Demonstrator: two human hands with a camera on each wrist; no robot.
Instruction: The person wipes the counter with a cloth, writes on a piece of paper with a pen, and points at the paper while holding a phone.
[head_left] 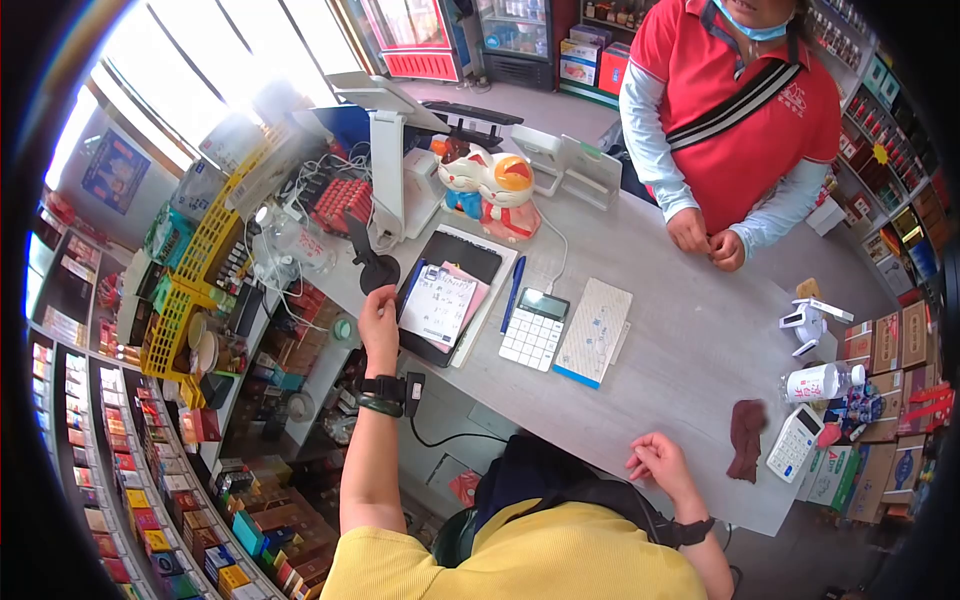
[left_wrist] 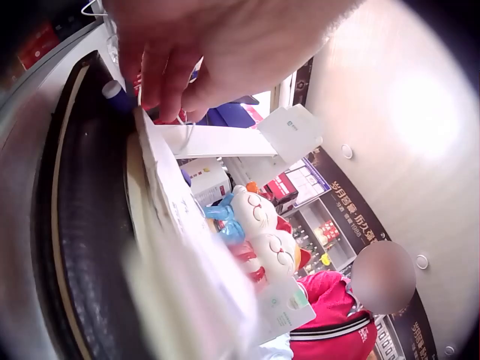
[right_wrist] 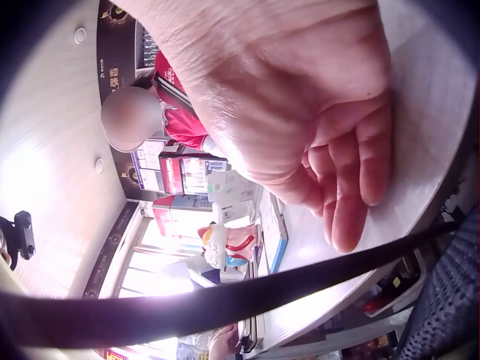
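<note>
My left hand (head_left: 377,318) is at the counter's left edge, fingers bent loosely, fingertips right by the round base of a black stand-like object (head_left: 378,272). In the left wrist view that hand (left_wrist: 202,67) hangs beside a stack of papers, with nothing showing in its fingers. Just right of it, a handwritten note sheet (head_left: 436,306) and a pink sheet lie on a black folder (head_left: 470,255). Over the counter's near edge, my right hand (head_left: 660,464) has relaxed, half-curled fingers and holds nothing; the right wrist view shows its bare palm (right_wrist: 300,97).
A blue pen (head_left: 513,294), a white calculator (head_left: 533,332) and a patterned box (head_left: 594,325) lie mid-counter. Behind them stands a cat figurine (head_left: 490,190). A person in red (head_left: 740,120) stands across the counter. A bottle (head_left: 822,382), brown cloth (head_left: 746,440) and second calculator (head_left: 795,442) sit at right.
</note>
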